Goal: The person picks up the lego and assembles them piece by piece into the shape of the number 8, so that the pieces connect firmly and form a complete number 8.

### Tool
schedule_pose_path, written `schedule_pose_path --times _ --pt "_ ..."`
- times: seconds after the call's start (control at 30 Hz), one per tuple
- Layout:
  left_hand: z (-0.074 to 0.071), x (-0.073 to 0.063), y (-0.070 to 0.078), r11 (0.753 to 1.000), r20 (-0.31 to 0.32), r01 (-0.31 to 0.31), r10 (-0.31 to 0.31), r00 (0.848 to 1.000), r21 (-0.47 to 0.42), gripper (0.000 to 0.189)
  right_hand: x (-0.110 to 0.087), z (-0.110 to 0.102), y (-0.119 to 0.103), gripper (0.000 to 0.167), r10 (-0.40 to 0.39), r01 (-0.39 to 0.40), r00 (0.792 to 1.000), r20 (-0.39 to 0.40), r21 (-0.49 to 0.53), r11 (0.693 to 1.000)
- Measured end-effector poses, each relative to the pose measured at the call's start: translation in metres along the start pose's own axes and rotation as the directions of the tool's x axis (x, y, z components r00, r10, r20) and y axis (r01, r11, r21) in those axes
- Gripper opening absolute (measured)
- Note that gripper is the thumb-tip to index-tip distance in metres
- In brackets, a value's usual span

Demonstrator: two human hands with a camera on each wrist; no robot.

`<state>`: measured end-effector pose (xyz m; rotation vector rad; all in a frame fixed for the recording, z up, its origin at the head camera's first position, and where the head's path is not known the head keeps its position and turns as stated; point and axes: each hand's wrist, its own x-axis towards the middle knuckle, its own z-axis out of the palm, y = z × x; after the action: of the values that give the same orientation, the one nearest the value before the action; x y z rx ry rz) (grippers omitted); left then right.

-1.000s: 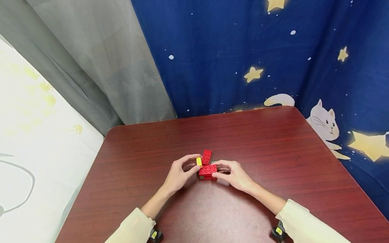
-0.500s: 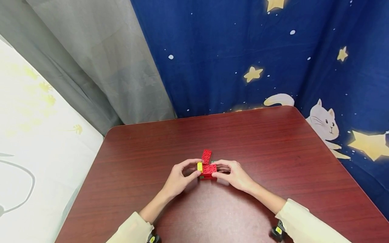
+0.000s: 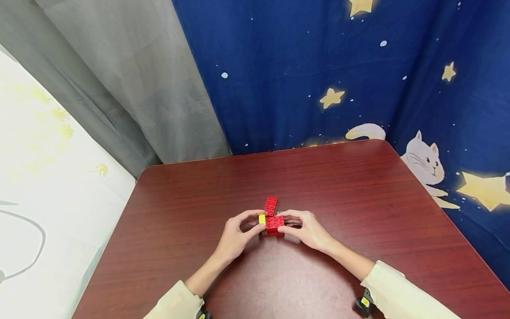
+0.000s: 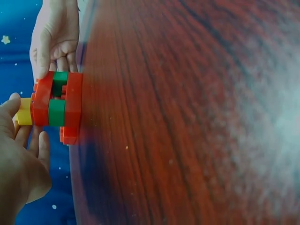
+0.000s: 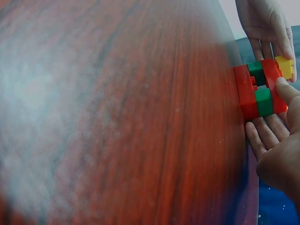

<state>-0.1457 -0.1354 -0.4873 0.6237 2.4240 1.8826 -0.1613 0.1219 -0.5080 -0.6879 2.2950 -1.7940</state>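
A yellow building brick (image 3: pixel 262 219) sits on the left end of a red brick (image 3: pixel 275 222), pinched between the thumb and fingers of my left hand (image 3: pixel 235 233). That red brick tops a small stack; in the left wrist view two green bricks (image 4: pixel 56 112) stand apart beneath it, on a lower red brick (image 4: pixel 73 99). My right hand (image 3: pixel 308 230) grips the stack's right end, thumb at the near side and fingers behind. The right wrist view shows the same yellow brick (image 5: pixel 284 68) on top, between the left hand's fingers.
Another red brick (image 3: pixel 271 206) lies just behind the stack, pointing away. A bit of green (image 3: pixel 280 212) shows behind the right fingers. All of it rests on a dark red-brown wooden table (image 3: pixel 191 190); curtains (image 3: pixel 303 79) hang beyond its far edge.
My left hand has brought the yellow brick slightly right and down, from over the stack's left end onto the red brick's studs. The right hand has kept its place.
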Motion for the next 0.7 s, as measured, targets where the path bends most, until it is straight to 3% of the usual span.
schedule_pose_path --times 0.43,0.7 --pt "0.0052 -0.0037 -0.0025 1.000 -0.038 0.031 -0.031 0.999 0.004 0.035 -0.0009 0.0025 0.0012 0.034 -0.019 0.019 1.000 -0.009 -0.003 1.000" --pt "0.0072 -0.0031 -0.0031 1.000 -0.040 0.002 -0.002 0.999 0.019 0.035 -0.0008 0.0014 0.0005 0.034 -0.038 0.038 0.999 -0.018 -0.012 0.999"
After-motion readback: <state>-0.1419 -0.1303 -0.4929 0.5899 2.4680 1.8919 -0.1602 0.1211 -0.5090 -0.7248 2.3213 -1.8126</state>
